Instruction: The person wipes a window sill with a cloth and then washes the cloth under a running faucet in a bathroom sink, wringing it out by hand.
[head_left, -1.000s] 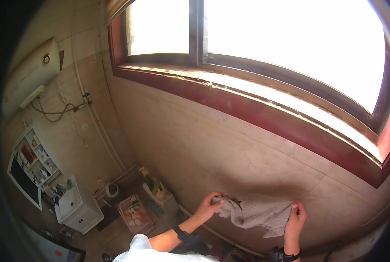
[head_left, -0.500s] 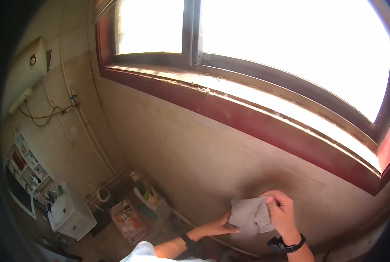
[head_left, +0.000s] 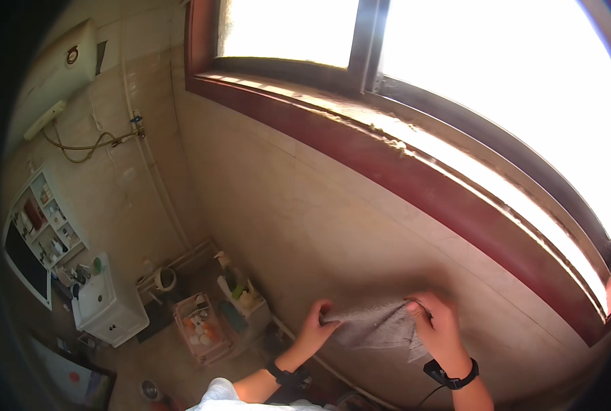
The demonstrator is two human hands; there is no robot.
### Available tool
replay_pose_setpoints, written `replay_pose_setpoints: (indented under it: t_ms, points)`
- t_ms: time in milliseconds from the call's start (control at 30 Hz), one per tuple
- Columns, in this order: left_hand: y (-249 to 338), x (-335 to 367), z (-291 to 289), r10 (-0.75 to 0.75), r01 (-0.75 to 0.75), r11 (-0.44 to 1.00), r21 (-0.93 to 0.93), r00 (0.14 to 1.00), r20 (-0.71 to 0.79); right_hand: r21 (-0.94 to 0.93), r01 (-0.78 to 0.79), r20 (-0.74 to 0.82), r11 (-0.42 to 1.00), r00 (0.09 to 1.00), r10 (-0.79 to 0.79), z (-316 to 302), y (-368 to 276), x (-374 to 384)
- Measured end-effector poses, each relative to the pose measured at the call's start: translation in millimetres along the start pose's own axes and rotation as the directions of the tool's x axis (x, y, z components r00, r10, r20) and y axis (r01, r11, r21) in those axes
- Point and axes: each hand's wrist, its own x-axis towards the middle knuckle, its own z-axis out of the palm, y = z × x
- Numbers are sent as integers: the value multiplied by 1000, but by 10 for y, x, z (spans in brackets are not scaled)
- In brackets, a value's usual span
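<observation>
Clamping left hand (head_left: 315,331) and right hand (head_left: 440,330) on grey cloth (head_left: 375,327).
A slack grip could make us drop it.

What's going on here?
A person's left hand and right hand hold a grey cloth stretched between them, in front of the tiled wall. The cloth sits below the window's dark red frame; pale clumps of debris lie along the ledge. Off to the left are a white washbasin and a pink basket with things in it.
</observation>
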Motion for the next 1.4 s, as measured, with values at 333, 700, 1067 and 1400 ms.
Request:
replay_pose_setpoints:
  t_ms: [333,700,1067,1400]
  points:
    - [-483,137,-350,-111,105,993,-45,981,-161,-278,303,130,911,952,-277,551,-218,503]
    - [-333,-34,-142,-401,597,734,-325,766,502,-2,-100,170,995,981,99,712,-197,693]
    - [-543,32,202,-180,254,950,-183,922,344,213,-189,192,959,970,148,649,-206,744]
    - [-770,-97,-10,-370,352,873,-337,929,10,238,-161,171,958,978,122,687,-15,505]
